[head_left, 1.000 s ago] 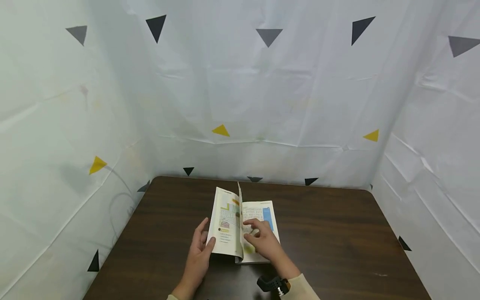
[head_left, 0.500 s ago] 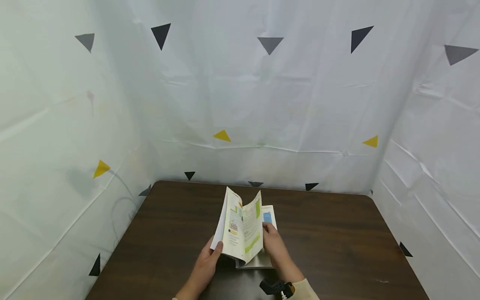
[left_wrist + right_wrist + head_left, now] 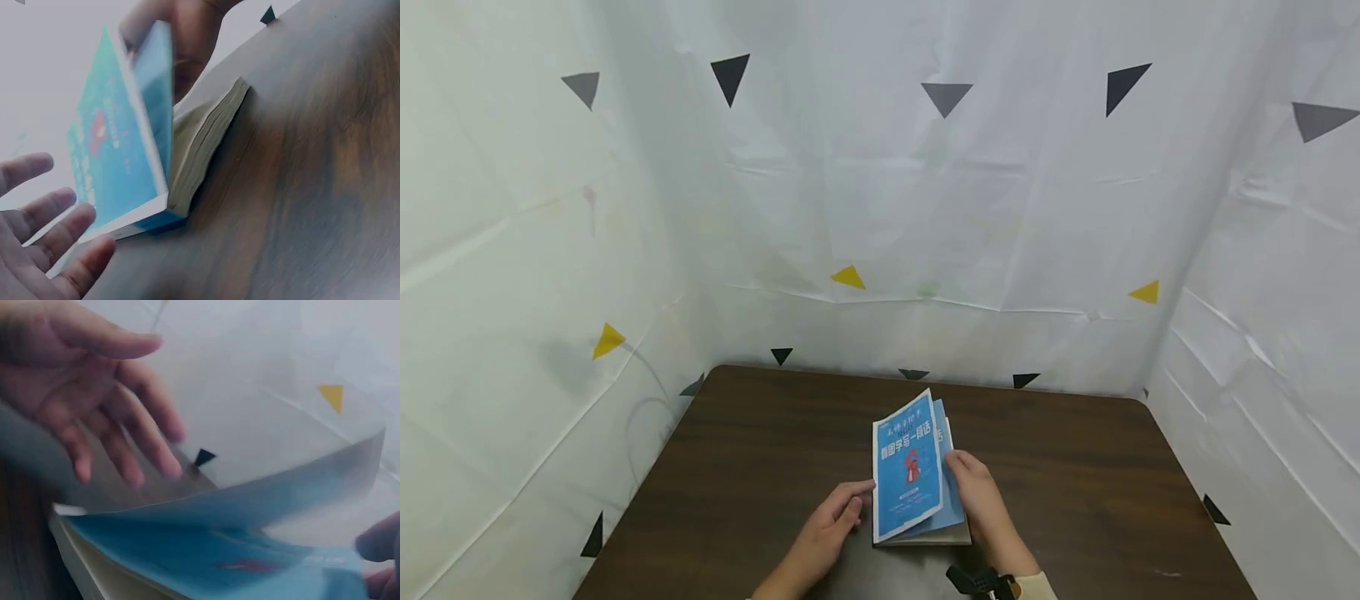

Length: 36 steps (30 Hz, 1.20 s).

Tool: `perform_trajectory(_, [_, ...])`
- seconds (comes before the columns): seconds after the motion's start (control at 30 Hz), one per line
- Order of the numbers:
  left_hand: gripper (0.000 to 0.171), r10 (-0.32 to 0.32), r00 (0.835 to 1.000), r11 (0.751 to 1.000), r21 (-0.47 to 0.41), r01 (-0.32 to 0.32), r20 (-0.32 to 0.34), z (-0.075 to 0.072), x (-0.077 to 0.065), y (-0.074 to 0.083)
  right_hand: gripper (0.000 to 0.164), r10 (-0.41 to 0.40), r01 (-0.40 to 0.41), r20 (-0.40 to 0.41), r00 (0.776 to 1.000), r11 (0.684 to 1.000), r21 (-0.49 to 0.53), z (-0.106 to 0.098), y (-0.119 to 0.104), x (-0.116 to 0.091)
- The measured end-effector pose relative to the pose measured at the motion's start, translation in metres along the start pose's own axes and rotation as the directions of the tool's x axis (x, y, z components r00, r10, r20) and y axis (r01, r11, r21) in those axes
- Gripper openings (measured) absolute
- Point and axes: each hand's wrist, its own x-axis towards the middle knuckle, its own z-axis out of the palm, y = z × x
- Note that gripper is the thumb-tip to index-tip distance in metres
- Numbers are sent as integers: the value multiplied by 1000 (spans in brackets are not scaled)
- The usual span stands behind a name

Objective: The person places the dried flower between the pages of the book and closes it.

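Note:
A paperback book [image 3: 908, 471] with a blue cover lies on the dark wooden table, its front cover lifted at a slant over a second blue leaf [image 3: 164, 94]. White lettering and a small red figure show on the cover. My left hand [image 3: 827, 525] is beside the spine, fingers spread, a fingertip right at the book's left edge; the left wrist view shows the palm [image 3: 37, 250] with nothing in it. At the right edge, my right hand [image 3: 981, 496] holds the book by the blue leaf, its fingertips partly hidden by it. The thick page block [image 3: 215, 134] lies beneath.
The brown table [image 3: 1075, 483] reaches back to white sheeting [image 3: 880, 208] printed with grey, black and yellow triangles, which also hangs on both sides. A black band [image 3: 981, 581] sits on the right wrist.
The book was open, with the left hand holding the left pages and the right hand at the right pages. The cover has swung over to the right, and the left hand has let go.

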Motion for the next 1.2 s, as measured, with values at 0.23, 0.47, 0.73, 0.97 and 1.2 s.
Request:
perform_trajectory(0.23, [40,26,998,976,220,-11,-64,-20,-3,-2,37,-59,19,-118,991,951,-310,-14,2,0])
perform_trajectory(0.47, [33,51,994,944,330,-18,-93,-38,-7,4,53,-422,338,-17,906,749,-569,-18,-11,-20])
perform_trajectory(0.73, [38,-64,993,957,274,90,-101,-42,-16,-7,36,-412,369,24,911,787,-495,3,-17,-31])
perform_trajectory(0.97, [39,-87,991,947,300,113,-98,-54,-26,-4,32,-321,283,43,946,756,-590,-9,2,-29])
perform_trajectory(1.2, [36,-56,976,928,349,128,-209,-76,-29,15,46,-183,229,143,973,660,-716,-19,22,-25])
